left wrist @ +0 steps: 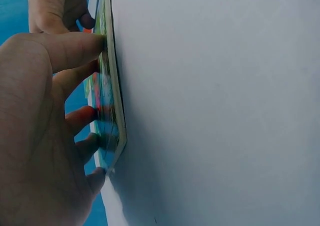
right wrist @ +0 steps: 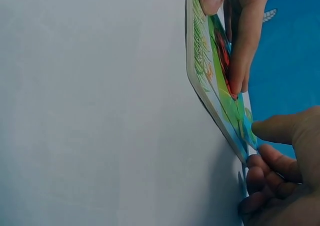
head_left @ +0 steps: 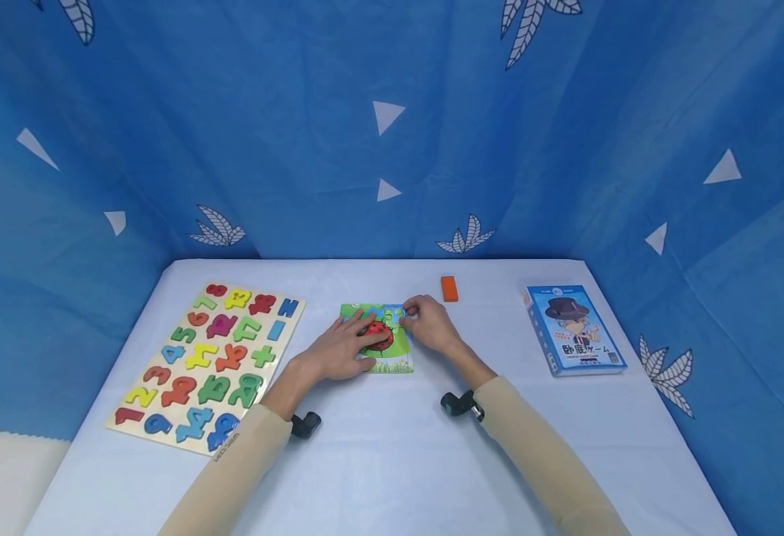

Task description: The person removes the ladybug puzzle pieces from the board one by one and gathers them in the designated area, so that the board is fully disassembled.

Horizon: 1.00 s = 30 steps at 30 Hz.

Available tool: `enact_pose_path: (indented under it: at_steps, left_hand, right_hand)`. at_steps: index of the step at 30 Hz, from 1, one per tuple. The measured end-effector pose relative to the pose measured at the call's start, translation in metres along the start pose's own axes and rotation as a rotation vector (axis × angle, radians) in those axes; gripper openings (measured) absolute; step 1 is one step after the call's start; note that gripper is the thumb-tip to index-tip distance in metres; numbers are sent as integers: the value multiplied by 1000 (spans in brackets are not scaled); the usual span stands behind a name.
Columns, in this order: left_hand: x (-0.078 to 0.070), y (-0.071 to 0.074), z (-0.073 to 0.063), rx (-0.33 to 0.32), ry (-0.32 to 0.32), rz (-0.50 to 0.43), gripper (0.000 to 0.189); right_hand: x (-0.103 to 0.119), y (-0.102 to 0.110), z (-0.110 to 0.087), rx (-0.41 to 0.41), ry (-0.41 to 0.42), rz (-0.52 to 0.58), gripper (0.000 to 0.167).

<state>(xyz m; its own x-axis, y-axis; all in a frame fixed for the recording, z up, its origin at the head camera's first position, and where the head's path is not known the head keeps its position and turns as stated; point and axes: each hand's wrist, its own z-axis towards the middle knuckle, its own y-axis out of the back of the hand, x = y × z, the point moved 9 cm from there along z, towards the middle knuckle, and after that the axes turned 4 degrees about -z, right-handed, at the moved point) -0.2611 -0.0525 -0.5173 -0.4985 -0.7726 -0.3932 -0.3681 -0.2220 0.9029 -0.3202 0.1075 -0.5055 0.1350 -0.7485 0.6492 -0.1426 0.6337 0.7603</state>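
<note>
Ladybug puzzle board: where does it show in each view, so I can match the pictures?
Head: the ladybug puzzle board lies just below the picture's centre, partly covered by the left hand.
Left wrist: left of centre, nearly edge-on, running down from the top edge.
Right wrist: right of centre, slanted, reaching the top edge.
Shared landmark: the left hand, its fingers on the board.

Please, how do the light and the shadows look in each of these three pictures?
Head view: fairly bright, number board readable; left wrist view: dimmer, soft shadow beside the ladybug puzzle; right wrist view: also dim, shadow on the tablecloth near the right hand.
</note>
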Motion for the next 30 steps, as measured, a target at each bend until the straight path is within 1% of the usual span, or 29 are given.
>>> enact_pose_path:
  at_steps: [6, 17, 22, 30]
  left_hand:
    - [1, -1, 0, 4, 9, 2, 58]
    - [1, -1, 0, -6, 3, 5, 58]
    - [-1, -1, -1, -7, -5, -11, 57]
    - [-2, 0, -1, -10, -6, -5, 58]
  right_hand:
    - [1, 3, 0, -24, -11, 15, 22]
    - [0, 4, -1, -38, -26, 54, 21]
    - [-2, 2, -1, -41, -43, 91, 19]
    - [-3, 1, -2, -42, -57, 148, 19]
